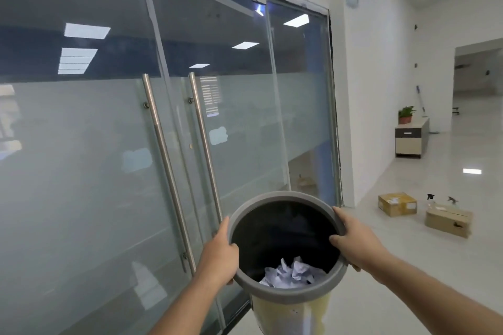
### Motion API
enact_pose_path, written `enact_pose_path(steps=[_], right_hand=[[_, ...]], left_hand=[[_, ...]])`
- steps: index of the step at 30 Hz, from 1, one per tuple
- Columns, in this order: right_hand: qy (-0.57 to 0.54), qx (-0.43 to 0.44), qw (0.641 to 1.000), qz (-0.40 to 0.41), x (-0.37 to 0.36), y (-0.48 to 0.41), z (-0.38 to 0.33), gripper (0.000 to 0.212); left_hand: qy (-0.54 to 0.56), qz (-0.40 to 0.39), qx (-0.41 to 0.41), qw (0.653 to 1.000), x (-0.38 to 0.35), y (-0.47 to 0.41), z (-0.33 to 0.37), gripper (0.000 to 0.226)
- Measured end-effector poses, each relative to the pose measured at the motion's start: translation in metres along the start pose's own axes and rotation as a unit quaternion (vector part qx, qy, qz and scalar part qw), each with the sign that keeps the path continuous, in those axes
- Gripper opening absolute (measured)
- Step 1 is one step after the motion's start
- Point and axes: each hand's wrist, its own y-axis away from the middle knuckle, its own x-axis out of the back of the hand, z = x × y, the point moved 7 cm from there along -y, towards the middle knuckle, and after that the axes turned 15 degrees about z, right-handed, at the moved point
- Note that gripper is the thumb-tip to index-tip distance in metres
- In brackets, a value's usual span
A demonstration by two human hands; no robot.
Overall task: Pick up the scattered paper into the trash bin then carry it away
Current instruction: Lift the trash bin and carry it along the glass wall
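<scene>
I hold a round trash bin (283, 297) with a grey rim, a black inside and a pale yellow wall, lifted off the floor in front of me. Crumpled white paper (291, 273) lies at its bottom. My left hand (217, 255) grips the rim on the left side, thumb inside the bin. My right hand (353, 239) grips the rim on the right side, thumb inside too.
Glass double doors (163, 130) with two long steel handles (201, 139) stand close on the left. On the white floor at right lie two cardboard boxes (397, 204) and two spray bottles (431, 200). Farther back are a low cabinet (411, 139) with a potted plant and an open doorway.
</scene>
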Motion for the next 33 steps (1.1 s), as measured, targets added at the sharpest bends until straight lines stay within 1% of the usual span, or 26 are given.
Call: enact_pose_path(steps=[3,8,14,18,21,27,33], right_hand=[[0.001,-0.011,1.0,0.003,-0.006,-0.025,0.014,0.061],[0.01,-0.023,1.0,0.003,-0.03,-0.075,0.026,0.062],[0.044,-0.026,0.998,0.025,-0.078,-0.145,0.021,0.068],[0.061,-0.04,0.997,0.032,-0.109,-0.189,0.015,0.061],[0.063,-0.052,0.996,0.038,-0.122,-0.215,0.014,0.061],[0.063,-0.051,0.996,0.049,-0.138,-0.255,0.018,0.069],[0.055,-0.054,0.996,0.041,-0.149,-0.289,0.037,0.063]], left_hand=[[-0.008,-0.01,-0.012,1.0,-0.027,-0.024,0.009,0.068],[-0.012,-0.02,-0.008,1.0,-0.068,-0.076,0.008,0.066],[-0.009,-0.025,0.002,1.0,-0.103,-0.163,-0.006,0.067],[-0.011,-0.028,-0.013,0.999,-0.12,-0.225,-0.012,0.067],[0.008,-0.031,-0.015,0.999,-0.132,-0.26,-0.012,0.066],[0.018,-0.042,-0.019,0.999,-0.161,-0.296,-0.008,0.064],[0.003,-0.036,-0.026,0.999,-0.186,-0.314,0.001,0.062]])
